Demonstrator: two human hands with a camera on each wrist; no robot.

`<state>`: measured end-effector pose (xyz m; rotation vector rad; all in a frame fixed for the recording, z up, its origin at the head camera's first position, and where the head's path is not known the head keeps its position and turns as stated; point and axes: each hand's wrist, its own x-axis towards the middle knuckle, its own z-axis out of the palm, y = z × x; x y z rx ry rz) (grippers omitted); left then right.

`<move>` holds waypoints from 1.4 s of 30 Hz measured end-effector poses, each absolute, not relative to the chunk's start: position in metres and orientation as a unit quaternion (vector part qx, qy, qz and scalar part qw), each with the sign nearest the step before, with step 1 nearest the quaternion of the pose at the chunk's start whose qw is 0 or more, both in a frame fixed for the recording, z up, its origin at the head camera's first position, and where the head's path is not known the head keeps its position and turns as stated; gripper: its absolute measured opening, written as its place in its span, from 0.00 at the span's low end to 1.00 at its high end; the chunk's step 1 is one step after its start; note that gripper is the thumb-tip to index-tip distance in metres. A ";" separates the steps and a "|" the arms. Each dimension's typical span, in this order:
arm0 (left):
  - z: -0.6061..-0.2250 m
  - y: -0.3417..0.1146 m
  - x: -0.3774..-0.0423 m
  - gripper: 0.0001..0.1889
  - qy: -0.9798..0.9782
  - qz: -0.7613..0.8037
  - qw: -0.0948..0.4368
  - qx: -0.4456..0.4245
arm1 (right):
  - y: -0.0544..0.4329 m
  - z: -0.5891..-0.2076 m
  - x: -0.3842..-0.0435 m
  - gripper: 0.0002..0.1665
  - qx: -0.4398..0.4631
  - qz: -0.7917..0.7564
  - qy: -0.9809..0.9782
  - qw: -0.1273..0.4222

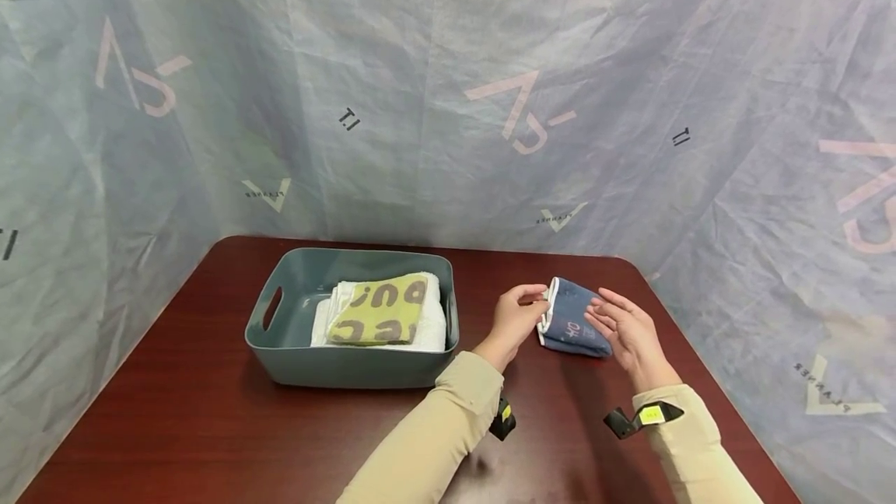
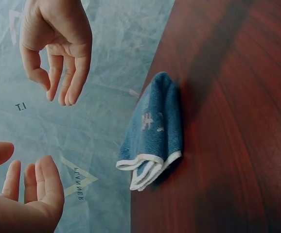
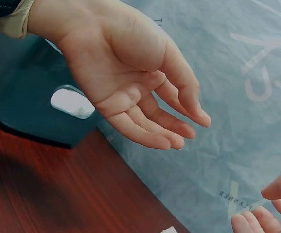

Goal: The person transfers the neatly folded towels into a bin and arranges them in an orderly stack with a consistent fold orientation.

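A folded blue towel (image 1: 574, 323) with white hems and pale pink marks lies toward the right of the table. My left hand (image 1: 514, 321) is at its left, fingers loosely bent, holding nothing. On the other side my right hand (image 1: 630, 337) has its palm turned inward and its fingers spread. In the left wrist view both hands appear raised beside the blue towel (image 2: 152, 128), apart from it. The right wrist view shows the left hand (image 3: 131, 73) empty, and the right hand (image 3: 272, 206) only partly, at the corner.
Left on the table stands a grey-blue plastic basket (image 1: 350, 370) with handle holes. Inside it, a yellow-green towel (image 1: 381, 311) with brown shapes lies over folded white towels (image 1: 434, 321). Grey printed sheeting (image 1: 420, 138) hangs behind the dark red table (image 1: 175, 418).
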<state>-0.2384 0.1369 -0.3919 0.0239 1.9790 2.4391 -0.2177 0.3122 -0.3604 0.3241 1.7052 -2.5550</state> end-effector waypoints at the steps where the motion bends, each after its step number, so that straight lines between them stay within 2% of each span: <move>1: -0.393 0.136 -0.239 0.13 0.633 0.774 -0.001 0.008 | 0.313 -0.361 -0.218 0.16 0.105 -0.826 0.553 0.024; 12: -0.412 0.136 -0.247 0.14 0.666 0.746 -0.004 0.009 | 0.319 -0.379 -0.227 0.16 0.144 -0.818 0.556 0.021; 29: -0.444 0.139 -0.263 0.19 0.706 0.708 -0.007 0.008 | 0.340 -0.397 -0.240 0.28 0.178 -0.796 0.579 0.017; 42: -0.459 0.148 -0.275 0.23 0.713 0.701 0.027 0.006 | 0.357 -0.407 -0.248 0.23 0.206 -0.795 0.571 -0.005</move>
